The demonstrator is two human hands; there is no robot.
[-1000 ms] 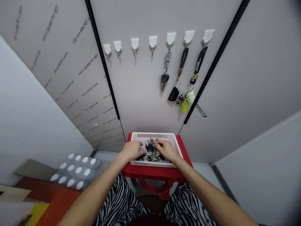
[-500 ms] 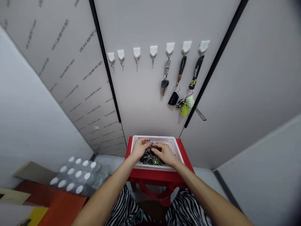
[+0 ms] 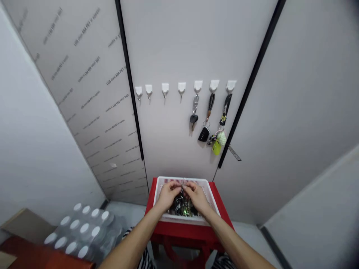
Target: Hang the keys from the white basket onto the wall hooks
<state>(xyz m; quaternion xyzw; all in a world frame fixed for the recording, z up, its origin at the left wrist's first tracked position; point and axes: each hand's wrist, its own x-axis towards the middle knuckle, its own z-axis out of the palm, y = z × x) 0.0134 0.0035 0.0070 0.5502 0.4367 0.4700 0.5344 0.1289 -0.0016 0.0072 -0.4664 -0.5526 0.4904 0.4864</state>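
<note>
Over a white plastic basket, my left hand and my right hand meet with their fingertips almost touching. Both are closed in a pinch on a keychain, whose shiny metal part shows between the fingers. Much of it is covered by my fingers. Below them in the basket lies a pile of dark and metallic keychains, among them a round greenish-gold one.
The basket stands on a red stool against a light wall panel. White hooks run in a row above; three at the right carry a key, a black car key and a yellow-green key fob. Capped bottles stand at lower left.
The view has tilted up, so the hooks and basket sit lower in the picture. My hands have drawn together, and the keychain's metal part is now more covered by my fingers.
</note>
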